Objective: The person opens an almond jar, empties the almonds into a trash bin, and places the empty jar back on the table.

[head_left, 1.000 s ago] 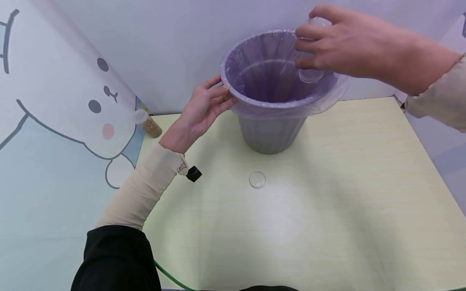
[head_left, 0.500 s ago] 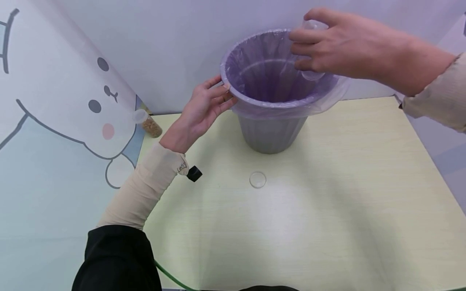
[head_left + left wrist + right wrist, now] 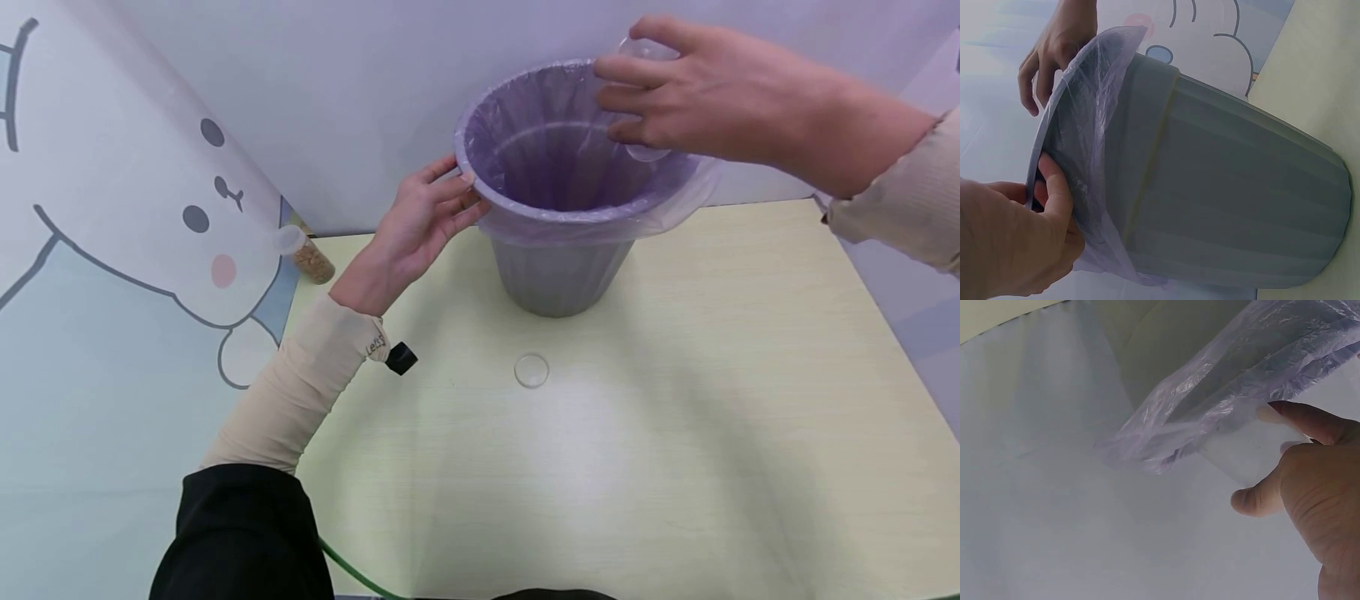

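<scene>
Head view: the right hand (image 3: 716, 100) grips a clear container (image 3: 647, 50) at the right side of the mouth of a lined bin (image 3: 558, 275). Left-wrist view: the left hand (image 3: 1032, 234) pinches the bin's rim. Right-wrist view: thumb and fingers span the container, which is presumably light, stiff and slippery; hold it firmly by its sides.

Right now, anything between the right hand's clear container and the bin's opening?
Nothing visible blocks it. The right hand holds the clear container at the right edge of the bin; the liner folds outward, and the left hand grips the opposite edge.
</scene>
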Tool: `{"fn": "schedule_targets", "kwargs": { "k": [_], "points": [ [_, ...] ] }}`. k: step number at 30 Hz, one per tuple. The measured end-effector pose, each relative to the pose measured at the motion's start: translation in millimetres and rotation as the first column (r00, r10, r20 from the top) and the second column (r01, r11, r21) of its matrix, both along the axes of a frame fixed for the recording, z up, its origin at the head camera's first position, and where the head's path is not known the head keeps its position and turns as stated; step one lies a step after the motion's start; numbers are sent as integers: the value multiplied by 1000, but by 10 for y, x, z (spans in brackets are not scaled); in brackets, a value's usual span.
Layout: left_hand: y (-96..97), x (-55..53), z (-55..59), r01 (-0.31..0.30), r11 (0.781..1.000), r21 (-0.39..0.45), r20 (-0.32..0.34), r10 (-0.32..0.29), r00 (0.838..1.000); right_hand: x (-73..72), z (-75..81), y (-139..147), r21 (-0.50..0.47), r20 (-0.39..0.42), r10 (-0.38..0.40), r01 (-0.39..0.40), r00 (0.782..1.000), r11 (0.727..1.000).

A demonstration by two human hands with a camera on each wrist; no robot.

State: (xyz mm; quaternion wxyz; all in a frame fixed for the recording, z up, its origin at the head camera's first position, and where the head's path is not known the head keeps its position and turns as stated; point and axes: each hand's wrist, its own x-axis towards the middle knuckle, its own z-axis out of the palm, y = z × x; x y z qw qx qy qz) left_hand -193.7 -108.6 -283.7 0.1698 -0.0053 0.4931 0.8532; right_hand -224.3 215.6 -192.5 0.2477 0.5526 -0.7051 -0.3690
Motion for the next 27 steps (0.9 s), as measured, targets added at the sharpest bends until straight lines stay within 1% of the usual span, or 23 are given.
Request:
{"fn": "schedule_targets", "kwargs": {
  "k": [3, 7, 10, 12, 16, 19, 23, 27],
  "points": [
    [0, -3, 0, 4, 1000, -2, -4, -4, 1000, 12, -1, 27, -26, -16, -4, 3, 1000, 1000],
    [-3, -6, -3, 6, 1000, 4, -10, -6, 1000, 35, -8, 58, -33, -75, -37, 35, 996, 999],
    [-7, -7, -4, 2, 1000, 10, -9, -2, 1000, 48, -11, 82, -47, -73, -71, 67, 995, 997],
    [-8, -7, -3, -1, 1000, 11, -7, 1, 1000, 53, -10, 99, -68, -48, -91, 87, 995, 994],
    [-4, -8, 1, -2, 1000, 11, -6, 3, 1000, 55, -5, 117, -139, 43, -120, 125, 992, 982],
    [0, -7, 4, -2, 1000, 9, -8, 2, 1000, 41, -9, 116, -223, 127, -109, 136, 986, 965],
    [5, -8, 5, -1, 1000, 10, -9, 1, 1000, 48, -18, 115, -291, 221, -126, 189, 967, 938],
    [11, -10, 3, 0, 1000, 11, -9, 1, 1000, 63, -23, 114, -305, 294, -185, 275, 938, 912]
  ]
}}
